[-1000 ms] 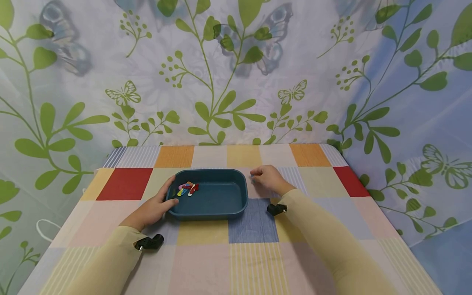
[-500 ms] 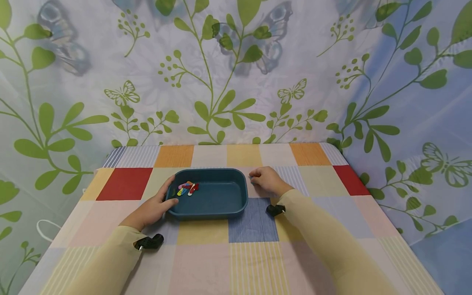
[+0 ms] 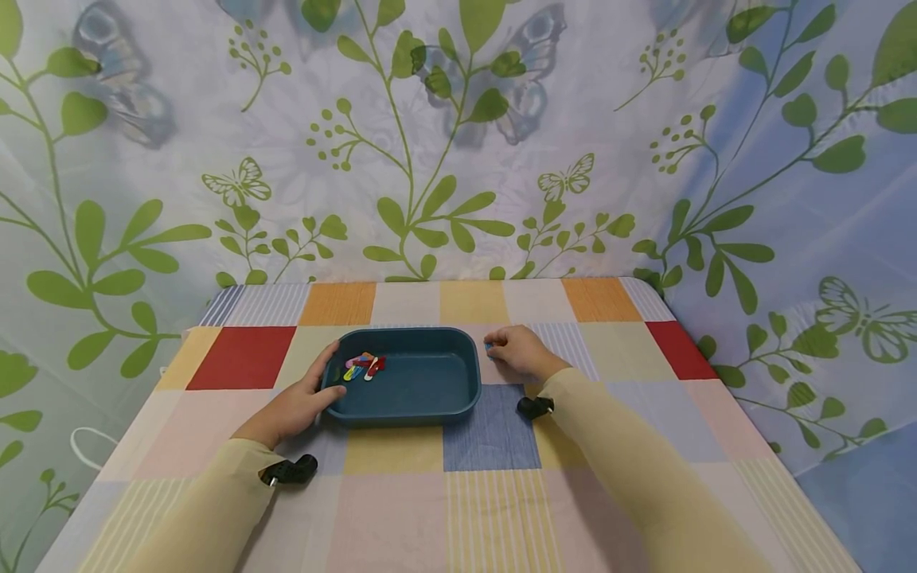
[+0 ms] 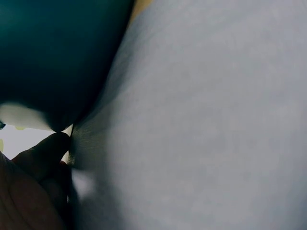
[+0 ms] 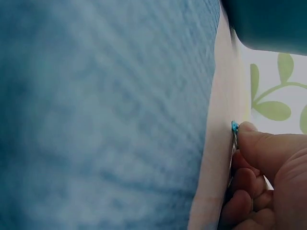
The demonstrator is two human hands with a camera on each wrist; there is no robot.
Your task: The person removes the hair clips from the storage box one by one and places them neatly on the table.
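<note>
My left hand (image 3: 297, 402) holds the left end of a dark blue-green tray (image 3: 410, 422), its thumb over the near-left rim and its fingers along the outer side. In the left wrist view the fingers are dark beside the tray wall (image 4: 57, 52). To the right of the tray, my right hand (image 3: 526, 350) pinches a small blue hair clip (image 5: 234, 127) between thumb and fingers, low at the tablecloth. Most of that clip is hidden by the fingers. Several colourful snap hair clips (image 3: 367, 366) lie in a small pile in the tray's left part.
A patchwork tablecloth (image 3: 387, 517) covers the table. Behind it hangs a curtain (image 3: 458, 143) printed with leaves and butterflies. At the left edge a white cable (image 3: 86, 454) loops down. Black wrist mounts (image 3: 290, 470) sit at both sleeves.
The right hand has shifted very slightly, and more of the blue hair clip shows at its fingertips. My left hand, the tray and the pile of clips look the same.
</note>
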